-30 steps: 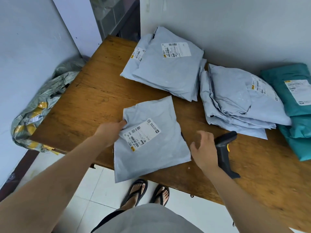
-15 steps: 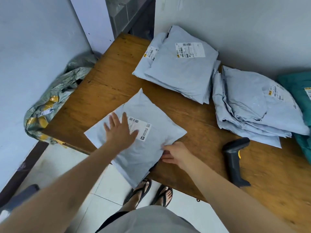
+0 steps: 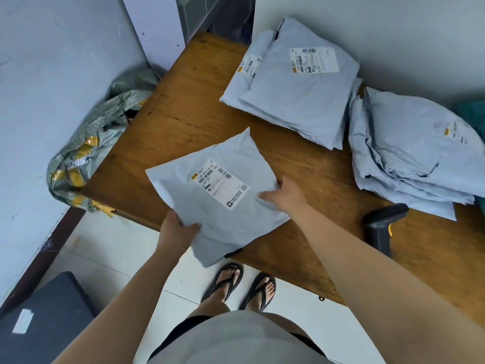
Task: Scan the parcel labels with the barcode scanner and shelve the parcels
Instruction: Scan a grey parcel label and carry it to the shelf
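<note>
A flat grey parcel with a white barcode label lies at the wooden table's front edge, part of it hanging over. My left hand grips its near left corner, thumb on top. My right hand presses on its right edge with fingers on the bag. The black barcode scanner lies on the table to the right, untouched.
Two stacks of grey parcels sit at the back and right, with a teal parcel at the far right. A crumpled sack lies left of the table. A dark box stands on the floor.
My left hand went from lying flat on the label to gripping the parcel's near corner. The parcel has turned and the label is uncovered. My right hand shifted up its right edge.
</note>
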`<move>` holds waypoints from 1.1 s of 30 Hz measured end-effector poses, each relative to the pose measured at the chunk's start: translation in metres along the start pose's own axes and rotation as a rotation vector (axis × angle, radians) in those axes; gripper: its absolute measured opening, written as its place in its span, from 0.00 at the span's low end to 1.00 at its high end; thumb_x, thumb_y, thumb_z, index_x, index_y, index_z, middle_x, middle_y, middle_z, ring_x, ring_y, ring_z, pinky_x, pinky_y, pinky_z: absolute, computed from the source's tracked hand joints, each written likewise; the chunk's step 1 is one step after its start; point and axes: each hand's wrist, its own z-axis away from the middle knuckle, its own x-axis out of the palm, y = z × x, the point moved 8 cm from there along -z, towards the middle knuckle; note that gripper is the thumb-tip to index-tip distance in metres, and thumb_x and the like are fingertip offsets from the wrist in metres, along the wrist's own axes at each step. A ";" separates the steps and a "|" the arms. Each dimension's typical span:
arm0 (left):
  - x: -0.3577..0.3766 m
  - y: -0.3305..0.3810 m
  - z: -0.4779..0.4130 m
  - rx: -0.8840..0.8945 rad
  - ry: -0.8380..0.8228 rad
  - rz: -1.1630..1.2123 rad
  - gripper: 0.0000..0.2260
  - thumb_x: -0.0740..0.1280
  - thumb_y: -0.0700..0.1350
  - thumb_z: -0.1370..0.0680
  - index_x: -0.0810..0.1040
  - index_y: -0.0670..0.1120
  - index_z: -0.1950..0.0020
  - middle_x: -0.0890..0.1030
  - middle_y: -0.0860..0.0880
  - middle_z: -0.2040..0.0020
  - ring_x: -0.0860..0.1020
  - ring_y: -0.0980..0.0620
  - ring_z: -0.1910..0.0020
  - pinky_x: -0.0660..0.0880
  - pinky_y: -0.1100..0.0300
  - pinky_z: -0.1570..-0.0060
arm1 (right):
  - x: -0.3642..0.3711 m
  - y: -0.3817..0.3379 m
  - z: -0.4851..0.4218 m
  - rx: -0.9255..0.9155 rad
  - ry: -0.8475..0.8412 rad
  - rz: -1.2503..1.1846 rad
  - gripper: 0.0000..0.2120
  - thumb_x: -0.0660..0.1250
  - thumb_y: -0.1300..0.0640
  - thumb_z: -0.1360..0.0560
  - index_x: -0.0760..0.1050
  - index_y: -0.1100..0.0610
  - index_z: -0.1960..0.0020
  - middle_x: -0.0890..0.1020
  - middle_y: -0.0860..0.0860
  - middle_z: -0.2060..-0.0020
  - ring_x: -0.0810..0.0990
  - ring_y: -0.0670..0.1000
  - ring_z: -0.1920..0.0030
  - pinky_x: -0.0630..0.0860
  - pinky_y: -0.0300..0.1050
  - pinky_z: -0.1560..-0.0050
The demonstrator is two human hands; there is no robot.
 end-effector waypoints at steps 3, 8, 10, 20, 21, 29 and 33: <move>-0.001 0.025 -0.006 0.139 -0.061 -0.075 0.24 0.64 0.31 0.27 0.66 0.44 0.33 0.75 0.49 0.43 0.74 0.47 0.44 0.73 0.52 0.46 | 0.014 0.002 0.010 0.097 -0.155 -0.279 0.36 0.79 0.54 0.35 0.68 0.59 0.31 0.74 0.54 0.34 0.74 0.56 0.36 0.72 0.51 0.36; 0.007 0.061 -0.003 0.365 -0.215 -0.142 0.29 0.58 0.27 0.28 0.65 0.53 0.32 0.72 0.54 0.41 0.70 0.53 0.40 0.68 0.57 0.41 | 0.004 0.013 0.041 0.165 -0.154 -0.557 0.23 0.77 0.65 0.33 0.72 0.59 0.42 0.81 0.54 0.46 0.79 0.55 0.48 0.76 0.49 0.48; 0.014 0.073 0.001 0.428 -0.253 -0.145 0.31 0.60 0.27 0.28 0.64 0.52 0.30 0.73 0.54 0.38 0.70 0.53 0.38 0.68 0.55 0.37 | -0.011 0.028 0.054 0.180 -0.092 -0.651 0.22 0.76 0.66 0.33 0.70 0.60 0.44 0.80 0.52 0.52 0.79 0.52 0.55 0.77 0.47 0.57; 0.188 0.164 0.111 0.745 -0.694 -0.230 0.31 0.63 0.26 0.27 0.64 0.49 0.28 0.73 0.53 0.38 0.72 0.53 0.38 0.69 0.54 0.36 | -0.130 0.186 0.170 0.208 0.512 -0.989 0.12 0.75 0.70 0.32 0.73 0.59 0.59 0.78 0.50 0.65 0.78 0.50 0.63 0.76 0.35 0.66; 0.212 0.174 0.133 0.789 -0.732 -0.248 0.32 0.64 0.26 0.28 0.64 0.48 0.28 0.72 0.54 0.38 0.71 0.54 0.37 0.68 0.56 0.35 | -0.141 0.209 0.188 0.226 0.595 -0.999 0.11 0.76 0.68 0.33 0.74 0.61 0.58 0.78 0.50 0.65 0.77 0.51 0.63 0.75 0.34 0.70; 0.420 0.174 0.382 1.109 -1.045 -0.297 0.31 0.60 0.27 0.27 0.62 0.47 0.27 0.71 0.52 0.34 0.69 0.55 0.36 0.68 0.60 0.35 | -0.222 0.426 0.376 0.278 1.179 -1.121 0.10 0.73 0.66 0.31 0.75 0.59 0.53 0.80 0.50 0.61 0.79 0.52 0.61 0.73 0.39 0.66; 0.509 0.142 0.524 1.172 -1.194 -0.213 0.30 0.59 0.26 0.26 0.61 0.46 0.27 0.71 0.51 0.35 0.69 0.56 0.38 0.69 0.67 0.41 | -0.268 0.532 0.485 0.263 1.371 -1.111 0.12 0.71 0.70 0.33 0.76 0.54 0.60 0.81 0.48 0.64 0.79 0.52 0.62 0.76 0.40 0.64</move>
